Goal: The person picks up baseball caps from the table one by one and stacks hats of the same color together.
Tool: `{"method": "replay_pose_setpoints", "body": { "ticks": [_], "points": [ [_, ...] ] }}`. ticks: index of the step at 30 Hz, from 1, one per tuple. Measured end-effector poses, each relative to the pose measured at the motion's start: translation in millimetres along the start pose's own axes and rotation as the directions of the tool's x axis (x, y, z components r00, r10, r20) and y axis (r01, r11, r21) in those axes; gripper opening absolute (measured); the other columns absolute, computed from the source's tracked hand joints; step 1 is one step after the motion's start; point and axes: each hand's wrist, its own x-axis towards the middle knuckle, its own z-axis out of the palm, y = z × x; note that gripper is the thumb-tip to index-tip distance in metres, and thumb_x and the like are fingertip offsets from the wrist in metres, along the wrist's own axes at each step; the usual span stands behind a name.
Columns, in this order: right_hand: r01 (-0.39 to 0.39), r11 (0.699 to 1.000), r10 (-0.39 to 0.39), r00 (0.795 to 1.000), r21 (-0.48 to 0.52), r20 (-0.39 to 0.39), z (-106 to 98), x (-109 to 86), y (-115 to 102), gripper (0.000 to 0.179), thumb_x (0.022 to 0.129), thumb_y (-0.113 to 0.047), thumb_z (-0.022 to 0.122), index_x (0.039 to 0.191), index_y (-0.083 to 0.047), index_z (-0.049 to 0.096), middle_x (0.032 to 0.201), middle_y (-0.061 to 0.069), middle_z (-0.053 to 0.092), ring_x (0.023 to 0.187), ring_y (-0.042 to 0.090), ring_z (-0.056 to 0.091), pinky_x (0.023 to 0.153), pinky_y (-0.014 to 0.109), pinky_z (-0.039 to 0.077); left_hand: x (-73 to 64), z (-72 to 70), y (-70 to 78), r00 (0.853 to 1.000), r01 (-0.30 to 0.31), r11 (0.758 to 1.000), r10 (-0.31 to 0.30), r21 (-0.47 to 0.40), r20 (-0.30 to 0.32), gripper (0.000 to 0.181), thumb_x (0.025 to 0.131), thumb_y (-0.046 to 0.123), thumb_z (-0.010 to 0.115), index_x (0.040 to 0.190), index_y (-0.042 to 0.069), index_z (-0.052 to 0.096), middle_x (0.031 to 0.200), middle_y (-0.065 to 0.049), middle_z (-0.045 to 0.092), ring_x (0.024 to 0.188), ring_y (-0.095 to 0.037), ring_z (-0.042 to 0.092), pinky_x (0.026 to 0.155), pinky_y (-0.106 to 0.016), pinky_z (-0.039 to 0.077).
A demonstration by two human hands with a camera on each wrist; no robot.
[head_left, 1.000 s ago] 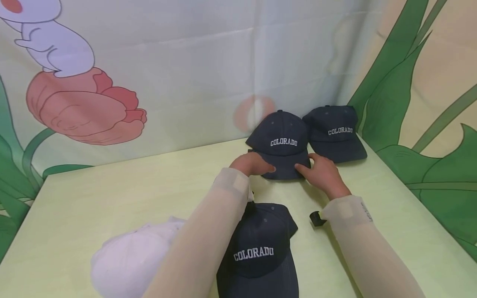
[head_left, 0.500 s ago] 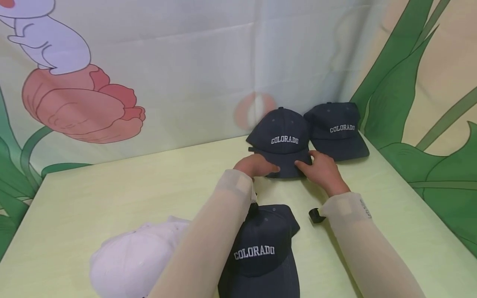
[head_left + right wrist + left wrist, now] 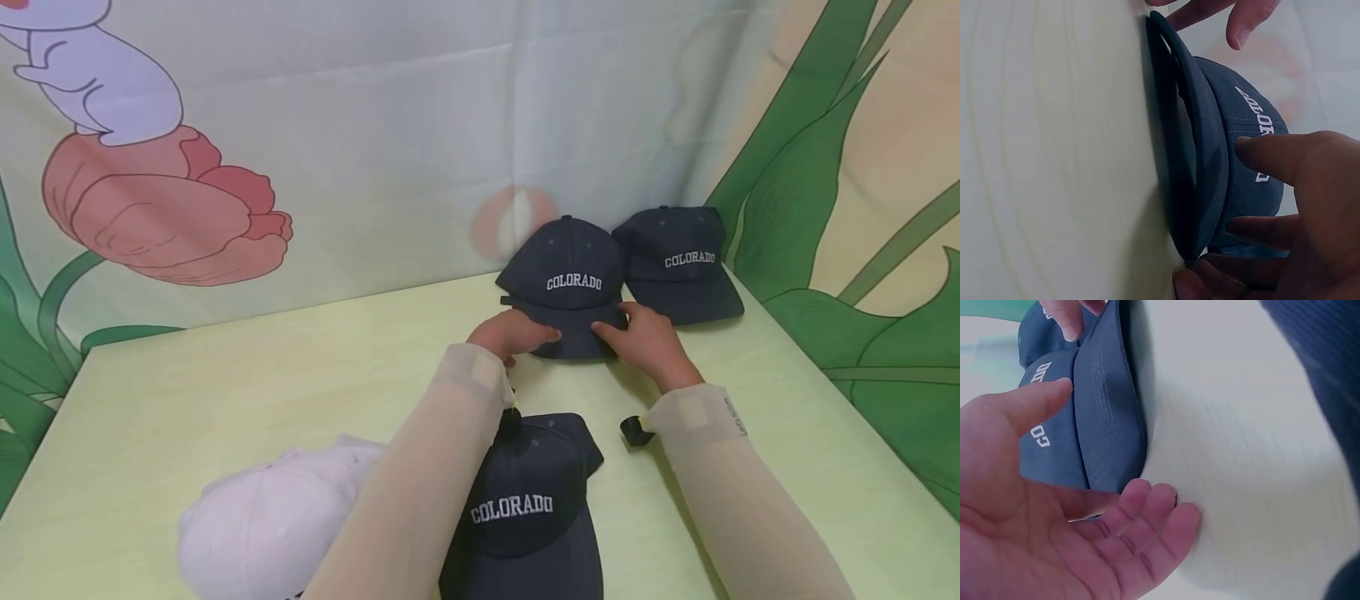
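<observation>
A navy cap with white COLORADO lettering (image 3: 573, 258) sits on the table against the back cloth, brim toward me. At the left side of its brim is my left hand (image 3: 517, 332), its thumb over the brim and its other fingers loosely bent in the left wrist view. My right hand (image 3: 648, 343) lies at the right brim corner; in the right wrist view its thumb reaches over the cap and its lower fingers touch the brim edge. Neither hand appears to grip firmly. A second navy COLORADO cap (image 3: 678, 262) stands beside the first, at the right.
Nearer to me lies another navy COLORADO cap (image 3: 517, 483), partly under my left sleeve. Left of it, a pale pinkish-white cap (image 3: 262, 521) is partly covered by that sleeve. The pale green table (image 3: 300, 383) ends at a printed cloth (image 3: 375, 167) behind and at the right.
The view has shifted slightly. My hands stay at the brim with hardly any movement, and the caps keep their places.
</observation>
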Motion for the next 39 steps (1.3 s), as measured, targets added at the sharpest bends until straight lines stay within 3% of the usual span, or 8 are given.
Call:
{"method": "replay_pose_setpoints", "body": {
  "ticks": [5,11,17,21,25,29,34,39],
  "points": [
    [0.007,1.000,-0.008,1.000,0.027,0.011,0.3,1.6,0.1,0.072,0.095,-0.049,0.050,0.146,0.001,0.037,0.147,0.025,0.042,0.135,0.043,0.040,0.108,0.055,0.036,0.5,-0.4,-3.6,1.000,0.009,0.995,-0.011,-0.098,-0.012,0.073,0.092,0.055,0.054,0.147,0.010,0.037,0.136,-0.009,0.052,0.102,-0.029,0.062,0.068,-0.034,0.054],
    [-0.070,0.971,0.063,0.997,0.229,0.037,-1.0,2.9,3.6,0.073,0.094,-0.052,0.051,0.148,-0.005,0.037,0.142,0.022,0.048,0.114,0.038,0.058,0.094,0.048,0.047,0.8,-2.0,-9.9,1.000,0.028,0.971,-0.030,-0.235,-0.005,0.070,0.091,0.057,0.056,0.145,0.014,0.043,0.128,-0.012,0.057,0.100,-0.028,0.062,0.075,-0.038,0.056],
    [-0.183,0.818,0.158,0.983,0.545,0.093,-2.2,3.0,8.5,0.074,0.095,-0.044,0.055,0.151,-0.003,0.029,0.154,0.017,0.034,0.124,0.032,0.050,0.091,0.035,0.049,1.9,-3.9,-14.4,0.997,0.042,0.926,-0.060,-0.374,-0.037,0.070,0.092,0.052,0.058,0.148,0.014,0.038,0.132,-0.013,0.054,0.108,-0.029,0.059,0.085,-0.040,0.055],
    [-0.212,0.745,0.172,0.977,0.633,0.125,-2.4,1.1,10.8,0.074,0.094,-0.035,0.061,0.151,-0.003,0.029,0.150,0.014,0.038,0.094,0.017,0.058,0.079,0.026,0.051,2.5,-4.0,-15.5,0.995,0.013,0.919,-0.052,-0.395,-0.088,0.062,0.092,0.040,0.063,0.140,0.005,0.046,0.122,-0.015,0.058,0.096,-0.027,0.059,0.085,-0.040,0.056],
    [-0.218,0.677,0.154,0.976,0.703,0.154,-2.6,-1.2,11.3,0.070,0.092,-0.022,0.065,0.150,-0.001,0.031,0.114,0.006,0.056,0.058,0.004,0.051,0.064,0.022,0.052,3.5,-5.5,-16.2,0.986,-0.033,0.914,-0.036,-0.405,-0.163,0.049,0.091,0.028,0.068,0.127,-0.001,0.054,0.103,-0.012,0.060,0.076,-0.023,0.062,0.080,-0.035,0.057],
    [-0.220,0.618,0.146,0.975,0.755,0.166,-2.9,-2.7,10.8,0.069,0.090,-0.013,0.066,0.148,0.001,0.032,0.082,-0.007,0.058,0.052,0.002,0.050,0.060,0.021,0.051,1.9,-9.3,-15.1,0.971,-0.074,0.898,-0.035,-0.434,-0.237,0.050,0.087,0.022,0.073,0.127,-0.002,0.054,0.113,-0.011,0.063,0.075,-0.024,0.070,0.076,-0.031,0.054],
    [-0.211,0.599,0.141,0.977,0.772,0.157,-2.2,-3.9,9.1,0.066,0.090,-0.009,0.067,0.147,-0.001,0.037,0.078,-0.011,0.060,0.057,0.004,0.053,0.062,0.021,0.052,-2.2,-12.5,-13.9,0.959,-0.105,0.880,-0.034,-0.463,-0.281,0.044,0.085,0.016,0.075,0.120,-0.002,0.057,0.121,-0.014,0.061,0.089,-0.030,0.072,0.080,-0.033,0.057],
    [-0.154,0.625,0.104,0.988,0.765,0.114,-1.7,-5.4,8.2,0.067,0.089,-0.007,0.067,0.148,-0.001,0.035,0.094,-0.006,0.056,0.068,0.005,0.058,0.068,0.023,0.053,-8.1,-14.0,-13.7,0.955,-0.155,0.852,-0.001,-0.501,-0.298,0.057,0.085,0.009,0.074,0.133,0.003,0.044,0.127,-0.018,0.055,0.100,-0.032,0.068,0.080,-0.039,0.058]
  ]
}}
